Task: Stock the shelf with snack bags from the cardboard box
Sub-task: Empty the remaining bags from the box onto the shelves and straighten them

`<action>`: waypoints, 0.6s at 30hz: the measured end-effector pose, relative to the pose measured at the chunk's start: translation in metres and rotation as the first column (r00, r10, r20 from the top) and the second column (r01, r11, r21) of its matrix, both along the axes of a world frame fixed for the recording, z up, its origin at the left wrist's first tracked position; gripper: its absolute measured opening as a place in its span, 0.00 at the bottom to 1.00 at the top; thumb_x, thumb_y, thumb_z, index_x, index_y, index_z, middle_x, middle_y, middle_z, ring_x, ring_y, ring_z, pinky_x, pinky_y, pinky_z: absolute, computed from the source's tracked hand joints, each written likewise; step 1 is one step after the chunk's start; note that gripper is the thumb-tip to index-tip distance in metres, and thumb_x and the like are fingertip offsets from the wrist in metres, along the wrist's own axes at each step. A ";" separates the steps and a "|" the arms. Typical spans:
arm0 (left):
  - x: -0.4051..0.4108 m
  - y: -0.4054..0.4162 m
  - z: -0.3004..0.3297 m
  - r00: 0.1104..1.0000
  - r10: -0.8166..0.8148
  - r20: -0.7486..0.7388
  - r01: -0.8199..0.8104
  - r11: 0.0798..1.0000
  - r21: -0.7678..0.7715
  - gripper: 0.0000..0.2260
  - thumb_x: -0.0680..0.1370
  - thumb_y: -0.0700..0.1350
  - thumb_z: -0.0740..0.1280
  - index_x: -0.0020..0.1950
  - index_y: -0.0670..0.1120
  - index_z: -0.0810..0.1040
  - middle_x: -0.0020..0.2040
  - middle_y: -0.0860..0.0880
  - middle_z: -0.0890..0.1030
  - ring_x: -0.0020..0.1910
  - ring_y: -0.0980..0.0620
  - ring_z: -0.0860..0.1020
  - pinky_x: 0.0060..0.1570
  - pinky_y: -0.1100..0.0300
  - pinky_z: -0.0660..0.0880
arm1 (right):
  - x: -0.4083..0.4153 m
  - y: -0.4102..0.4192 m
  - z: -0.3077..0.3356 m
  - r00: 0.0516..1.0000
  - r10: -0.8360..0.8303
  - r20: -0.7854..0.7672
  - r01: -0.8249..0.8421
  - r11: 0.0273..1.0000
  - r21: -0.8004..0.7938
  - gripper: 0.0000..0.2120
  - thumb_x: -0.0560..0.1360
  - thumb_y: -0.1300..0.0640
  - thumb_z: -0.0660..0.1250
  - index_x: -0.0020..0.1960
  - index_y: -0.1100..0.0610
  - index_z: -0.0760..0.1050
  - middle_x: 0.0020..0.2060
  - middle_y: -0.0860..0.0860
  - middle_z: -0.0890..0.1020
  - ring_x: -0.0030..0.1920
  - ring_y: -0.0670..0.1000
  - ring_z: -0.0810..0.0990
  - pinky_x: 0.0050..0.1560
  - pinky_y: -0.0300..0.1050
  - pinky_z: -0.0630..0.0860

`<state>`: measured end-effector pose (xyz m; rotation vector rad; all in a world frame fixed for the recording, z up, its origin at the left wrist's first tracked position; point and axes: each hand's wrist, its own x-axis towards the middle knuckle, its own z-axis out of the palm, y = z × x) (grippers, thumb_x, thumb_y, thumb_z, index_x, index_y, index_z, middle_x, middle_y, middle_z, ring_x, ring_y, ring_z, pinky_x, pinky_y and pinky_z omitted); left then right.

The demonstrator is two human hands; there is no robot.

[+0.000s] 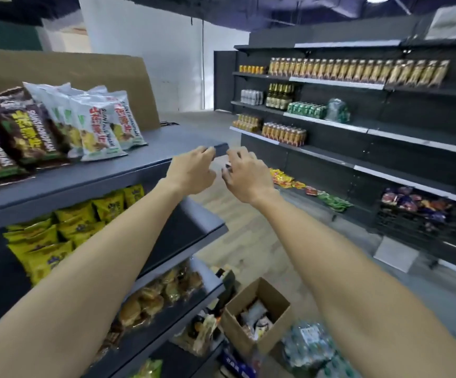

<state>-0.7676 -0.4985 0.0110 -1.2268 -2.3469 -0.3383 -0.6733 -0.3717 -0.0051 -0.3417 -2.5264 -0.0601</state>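
Upright white snack bags [98, 124] and brown snack bags [17, 137] stand in rows on the grey top shelf [150, 148] at left. Both my arms reach toward that shelf's right-hand corner. My left hand [191, 173] has loosely curled fingers, with the fingertips at the shelf's front corner. My right hand [246, 175] hovers just right of it, fingers loosely bent, and I see no bag in either hand. The open cardboard box [257, 312] sits on the floor below my arms with several snack bags inside.
Yellow bags [66, 233] fill the second shelf and packaged bread [161, 293] the third. A cardboard sheet [85, 72] leans behind the top shelf. A pack of water bottles [311, 347] lies beside the box. Across the aisle stands dark shelving with drinks [330, 72].
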 end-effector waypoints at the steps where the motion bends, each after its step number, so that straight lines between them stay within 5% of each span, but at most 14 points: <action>1: 0.007 0.018 -0.005 1.000 -0.008 0.015 0.008 1.000 -0.017 0.12 0.75 0.45 0.62 0.57 0.45 0.71 0.55 0.45 0.76 0.52 0.39 0.77 0.43 0.51 0.70 | 0.009 0.019 -0.006 1.000 -0.014 0.010 0.014 1.000 -0.012 0.18 0.80 0.48 0.58 0.65 0.57 0.68 0.59 0.57 0.74 0.56 0.60 0.75 0.50 0.54 0.73; 9: 0.042 0.130 -0.063 0.995 -0.009 0.097 0.031 0.974 -0.226 0.12 0.76 0.46 0.61 0.58 0.46 0.70 0.56 0.46 0.77 0.51 0.41 0.77 0.41 0.53 0.69 | 0.051 0.142 -0.078 0.990 -0.029 0.138 0.053 0.984 -0.169 0.16 0.77 0.54 0.60 0.63 0.58 0.67 0.58 0.58 0.72 0.57 0.62 0.74 0.50 0.55 0.74; 18: 0.019 0.168 -0.141 0.960 0.146 0.241 -0.048 0.928 -0.370 0.12 0.77 0.50 0.63 0.59 0.49 0.71 0.50 0.48 0.79 0.47 0.43 0.77 0.38 0.54 0.71 | 0.056 0.223 -0.140 0.970 -0.025 0.241 0.091 0.959 -0.268 0.15 0.79 0.51 0.58 0.62 0.58 0.67 0.57 0.58 0.73 0.56 0.62 0.75 0.47 0.52 0.72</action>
